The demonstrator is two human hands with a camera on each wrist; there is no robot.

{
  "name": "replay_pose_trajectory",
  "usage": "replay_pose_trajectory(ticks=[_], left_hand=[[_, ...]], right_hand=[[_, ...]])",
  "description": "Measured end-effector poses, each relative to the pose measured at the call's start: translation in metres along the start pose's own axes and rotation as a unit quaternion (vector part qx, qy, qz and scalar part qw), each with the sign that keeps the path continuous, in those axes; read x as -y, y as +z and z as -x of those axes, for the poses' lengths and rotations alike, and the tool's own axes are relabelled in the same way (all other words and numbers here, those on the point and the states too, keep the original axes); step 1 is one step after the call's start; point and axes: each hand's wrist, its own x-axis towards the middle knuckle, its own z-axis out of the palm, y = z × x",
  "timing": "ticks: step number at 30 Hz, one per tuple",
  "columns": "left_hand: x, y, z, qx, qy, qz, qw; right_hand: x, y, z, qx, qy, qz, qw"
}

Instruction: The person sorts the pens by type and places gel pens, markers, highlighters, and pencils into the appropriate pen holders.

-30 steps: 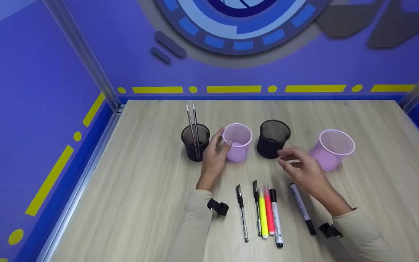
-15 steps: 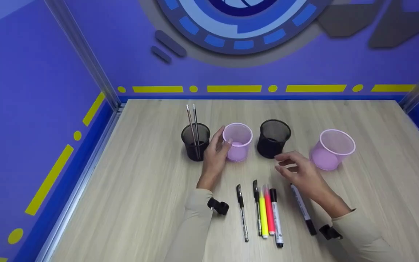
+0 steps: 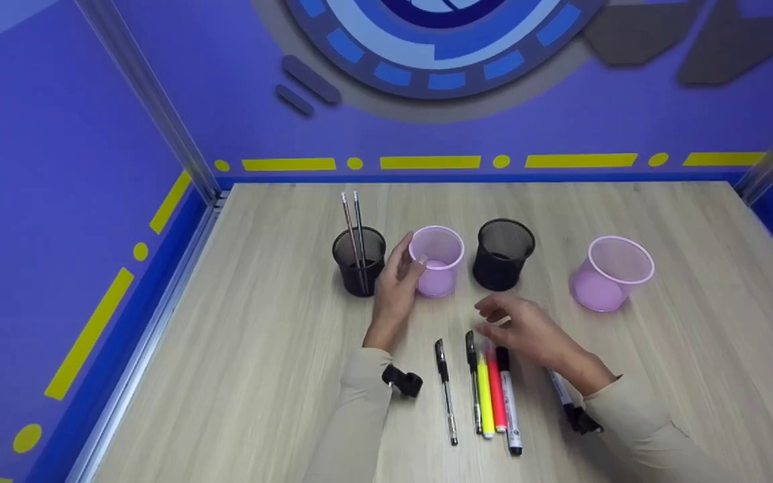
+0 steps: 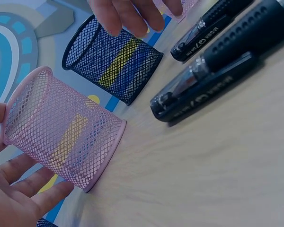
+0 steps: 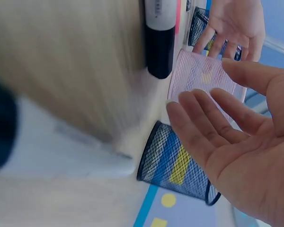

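Observation:
My left hand (image 3: 405, 265) rests with straight fingers against the left side of a pink mesh cup (image 3: 439, 263), holding nothing; the left wrist view shows the same pink mesh cup (image 4: 61, 137) beside the fingers (image 4: 28, 189). My right hand (image 3: 494, 320) hovers open and empty over the tips of a row of pens: two black pens (image 3: 472, 382), a yellow highlighter (image 3: 485, 399), a red highlighter (image 3: 496, 392) and a white marker (image 3: 509, 409). In the right wrist view the right hand's fingers (image 5: 203, 137) are spread. Another white marker (image 3: 559, 390) lies partly under the right wrist.
A black mesh cup (image 3: 358, 263) holding two pencils stands left of the pink one. A second black mesh cup (image 3: 504, 255) and a second pink cup (image 3: 604, 274) stand to the right. Purple walls close the wooden table (image 3: 259, 349) at the back and sides.
My right hand has moved left and nearer, from beside the right pink cup to above the row of pens. The left hand has stayed at the pink cup.

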Motion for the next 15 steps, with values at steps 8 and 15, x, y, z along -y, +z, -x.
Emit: replay_pose_trajectory(ticks=[8,15], left_hand=[[-0.002,-0.001,0.001,0.001,-0.007,-0.004,1.0],[-0.001,-0.001,0.002,0.006,-0.007,0.002,1.0]], right_hand=[[0.006,0.014,-0.012,0.041,-0.023,0.12,0.9917],[0.007,0.022,-0.019,0.052,-0.013,0.153,0.9867]])
